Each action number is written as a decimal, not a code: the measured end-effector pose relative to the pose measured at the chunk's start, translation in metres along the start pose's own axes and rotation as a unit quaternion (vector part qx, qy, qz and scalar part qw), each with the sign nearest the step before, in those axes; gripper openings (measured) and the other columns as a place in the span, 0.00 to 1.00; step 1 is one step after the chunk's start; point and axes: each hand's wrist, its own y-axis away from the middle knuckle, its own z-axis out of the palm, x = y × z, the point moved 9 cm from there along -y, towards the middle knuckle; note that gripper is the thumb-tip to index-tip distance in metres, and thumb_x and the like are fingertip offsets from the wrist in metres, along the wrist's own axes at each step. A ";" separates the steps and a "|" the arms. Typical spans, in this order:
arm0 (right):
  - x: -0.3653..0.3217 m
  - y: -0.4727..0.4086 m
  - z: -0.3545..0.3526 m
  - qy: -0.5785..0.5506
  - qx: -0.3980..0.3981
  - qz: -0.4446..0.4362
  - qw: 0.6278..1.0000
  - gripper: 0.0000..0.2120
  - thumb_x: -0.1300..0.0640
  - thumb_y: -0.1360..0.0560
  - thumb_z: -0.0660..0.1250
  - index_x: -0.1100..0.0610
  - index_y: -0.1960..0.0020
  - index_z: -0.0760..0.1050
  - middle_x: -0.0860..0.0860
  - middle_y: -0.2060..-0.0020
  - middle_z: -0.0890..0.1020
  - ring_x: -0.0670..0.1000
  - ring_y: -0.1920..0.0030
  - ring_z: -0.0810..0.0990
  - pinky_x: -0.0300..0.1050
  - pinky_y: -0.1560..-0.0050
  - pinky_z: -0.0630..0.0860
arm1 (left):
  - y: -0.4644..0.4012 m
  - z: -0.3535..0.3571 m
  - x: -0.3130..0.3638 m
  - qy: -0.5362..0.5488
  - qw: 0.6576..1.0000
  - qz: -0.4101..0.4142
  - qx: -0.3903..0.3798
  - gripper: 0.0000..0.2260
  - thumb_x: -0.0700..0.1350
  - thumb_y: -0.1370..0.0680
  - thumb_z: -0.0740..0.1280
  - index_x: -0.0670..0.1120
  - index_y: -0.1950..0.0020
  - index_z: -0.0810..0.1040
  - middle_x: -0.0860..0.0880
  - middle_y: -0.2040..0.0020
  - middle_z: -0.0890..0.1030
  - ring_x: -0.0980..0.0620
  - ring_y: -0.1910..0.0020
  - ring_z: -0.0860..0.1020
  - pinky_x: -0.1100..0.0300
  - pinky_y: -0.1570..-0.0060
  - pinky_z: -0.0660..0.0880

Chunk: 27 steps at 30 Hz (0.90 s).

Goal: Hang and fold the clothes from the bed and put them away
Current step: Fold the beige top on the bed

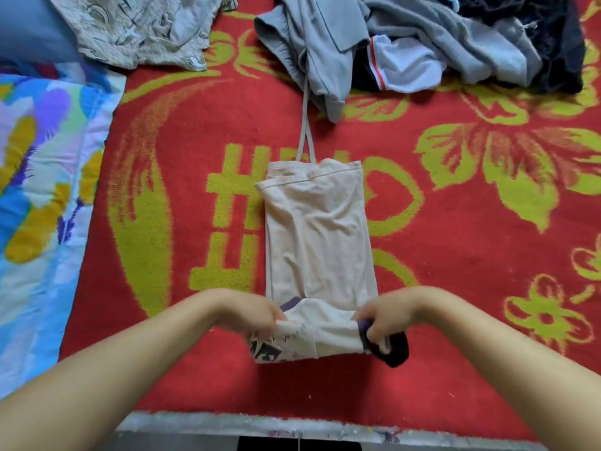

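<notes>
Folding a beige garment (317, 229) lying lengthwise as a narrow strip at the middle of the red patterned blanket (455, 255) covering the bed. Pinching the near end at both corners: left hand (257, 312) with fingers curled round the left corner, right hand (380, 317) curled round the right corner together with a purple trim; something dark (395, 351) bunching just below the right hand, identity not clear. Lifting and rolling the near edge, printed side showing, apparently for a fold toward the far hem.

Waiting at the far side of the bed: an unsorted heap of grey clothing (374, 43) with dark pieces, and a pale printed garment (136, 27) at the far left. Trailing from the heap, a grey drawstring (305, 125) reaching the far end of the strip and appearing to touch it. Lying along the left, a bright floral quilt (42, 190).

Risks, as judged: folding forward over the drawstring, snagging it and dragging the heap's clothing along; pulling unevenly at the two corners, skewing the strip and spoiling the earlier lengthwise folds; trapping the dark bunch inside, leaving a lump.
</notes>
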 end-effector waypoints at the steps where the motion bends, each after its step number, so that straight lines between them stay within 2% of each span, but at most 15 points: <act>1: -0.002 0.003 -0.017 -0.020 0.025 -0.006 0.999 0.12 0.68 0.29 0.58 0.54 0.57 0.76 0.43 0.71 0.80 0.40 0.70 0.78 0.35 0.67 0.74 | 0.001 -0.014 -0.002 0.056 0.998 -0.009 0.013 0.13 0.30 0.30 0.54 0.46 0.67 0.70 0.50 0.70 0.66 0.56 0.75 0.65 0.63 0.74 0.61; 4: -0.003 0.005 -0.094 -0.054 0.215 -0.028 0.975 0.13 0.67 0.26 0.58 0.59 0.49 0.78 0.44 0.72 0.80 0.41 0.72 0.76 0.32 0.73 0.67 | -0.008 -0.086 -0.006 0.176 0.974 0.001 0.144 0.13 0.31 0.26 0.59 0.45 0.67 0.71 0.48 0.68 0.69 0.55 0.72 0.69 0.64 0.72 0.67; 6: 0.009 0.009 -0.141 -0.149 0.386 -0.028 0.910 0.13 0.63 0.23 0.59 0.56 0.39 0.74 0.51 0.59 0.81 0.47 0.64 0.78 0.34 0.69 0.70 | -0.010 -0.142 -0.016 0.224 0.924 0.016 0.310 0.08 0.35 0.24 0.62 0.43 0.60 0.76 0.46 0.62 0.74 0.52 0.65 0.73 0.61 0.64 0.71; 7: 0.016 0.013 -0.156 -0.175 0.472 -0.031 0.864 0.16 0.61 0.22 0.60 0.56 0.35 0.71 0.55 0.49 0.80 0.51 0.54 0.79 0.36 0.60 0.74 | -0.009 -0.163 -0.023 0.204 0.894 0.006 0.399 0.05 0.38 0.23 0.63 0.42 0.52 0.79 0.44 0.56 0.78 0.49 0.57 0.76 0.58 0.57 0.74; 9: 0.016 0.021 -0.162 -0.114 0.596 -0.035 0.794 0.21 0.61 0.23 0.61 0.59 0.30 0.67 0.57 0.37 0.74 0.56 0.38 0.73 0.47 0.42 0.71 | -0.007 -0.171 -0.031 0.075 0.852 -0.059 0.515 0.19 0.42 0.23 0.64 0.43 0.32 0.71 0.41 0.36 0.74 0.44 0.37 0.72 0.49 0.36 0.68; 10: 0.007 0.019 -0.155 -0.037 0.619 -0.041 0.784 0.23 0.62 0.25 0.61 0.59 0.30 0.66 0.57 0.34 0.71 0.58 0.33 0.68 0.53 0.38 0.69 | -0.005 -0.163 -0.024 -0.002 0.833 -0.064 0.549 0.24 0.44 0.23 0.64 0.44 0.27 0.66 0.41 0.29 0.68 0.44 0.30 0.66 0.46 0.29 0.60; 12: -0.013 -0.011 -0.121 0.137 0.552 -0.044 0.821 0.33 0.58 0.28 0.63 0.53 0.24 0.58 0.56 0.25 0.58 0.57 0.24 0.53 0.63 0.30 0.59 | -0.009 -0.128 0.005 -0.151 0.797 0.005 0.585 0.29 0.47 0.25 0.66 0.43 0.26 0.64 0.42 0.26 0.64 0.45 0.26 0.61 0.41 0.28 0.52; 14: -0.011 -0.048 -0.073 0.251 0.428 -0.031 0.868 0.41 0.52 0.28 0.63 0.46 0.22 0.44 0.54 0.22 0.40 0.58 0.24 0.34 0.71 0.31 0.44 | -0.028 -0.075 0.026 -0.276 0.796 0.089 0.532 0.35 0.51 0.29 0.70 0.40 0.26 0.65 0.40 0.25 0.63 0.43 0.26 0.62 0.35 0.31 0.56; 15: -0.001 -0.059 -0.055 0.275 0.387 -0.015 0.880 0.44 0.50 0.29 0.63 0.44 0.22 0.39 0.54 0.24 0.33 0.59 0.27 0.27 0.73 0.33 0.40 | -0.042 -0.052 0.024 -0.319 0.818 0.083 0.471 0.39 0.53 0.29 0.69 0.41 0.23 0.59 0.40 0.23 0.56 0.42 0.24 0.56 0.34 0.30 0.52; 17: 0.019 -0.066 -0.039 0.298 0.352 0.018 0.887 0.47 0.50 0.29 0.64 0.43 0.23 0.34 0.53 0.28 0.26 0.58 0.30 0.23 0.75 0.34 0.39 | -0.061 -0.027 0.002 -0.357 0.851 0.014 0.386 0.40 0.51 0.26 0.62 0.45 0.22 0.41 0.44 0.24 0.35 0.44 0.24 0.36 0.38 0.29 0.39; 18: 0.024 -0.066 -0.040 0.310 0.354 0.026 0.882 0.47 0.52 0.29 0.64 0.43 0.24 0.33 0.52 0.28 0.26 0.57 0.29 0.24 0.75 0.34 0.39 | -0.061 -0.026 -0.004 -0.369 0.844 -0.014 0.389 0.37 0.46 0.25 0.58 0.45 0.22 0.38 0.45 0.26 0.31 0.45 0.26 0.33 0.39 0.29 0.38; 20: 0.024 -0.064 -0.047 0.326 0.368 0.029 0.871 0.43 0.59 0.26 0.61 0.43 0.23 0.35 0.52 0.25 0.30 0.57 0.25 0.30 0.72 0.32 0.40 | -0.056 -0.035 -0.001 -0.387 0.820 -0.035 0.420 0.32 0.37 0.25 0.48 0.46 0.21 0.42 0.46 0.25 0.34 0.46 0.24 0.38 0.40 0.28 0.43; 21: 0.021 -0.062 -0.052 0.329 0.366 0.026 0.870 0.41 0.62 0.25 0.59 0.44 0.23 0.37 0.53 0.24 0.33 0.57 0.24 0.33 0.70 0.31 0.41 | -0.058 -0.037 0.001 -0.378 0.833 -0.034 0.402 0.32 0.34 0.26 0.46 0.46 0.21 0.42 0.47 0.24 0.35 0.46 0.23 0.39 0.41 0.27 0.42; 25: 0.002 -0.049 -0.061 0.305 0.289 0.000 0.907 0.37 0.68 0.25 0.56 0.45 0.22 0.50 0.52 0.22 0.48 0.55 0.22 0.44 0.62 0.28 0.52 | -0.053 -0.039 0.008 -0.307 0.916 -0.009 0.256 0.37 0.29 0.26 0.55 0.47 0.21 0.43 0.45 0.21 0.40 0.47 0.22 0.42 0.46 0.25 0.43; 27: -0.008 -0.035 -0.064 0.234 0.200 -0.032 0.951 0.29 0.64 0.24 0.59 0.46 0.26 0.63 0.51 0.30 0.67 0.53 0.29 0.64 0.47 0.36 0.66 | -0.038 -0.037 0.015 -0.171 0.975 0.046 0.134 0.35 0.29 0.28 0.55 0.50 0.23 0.57 0.46 0.23 0.59 0.48 0.25 0.58 0.50 0.27 0.58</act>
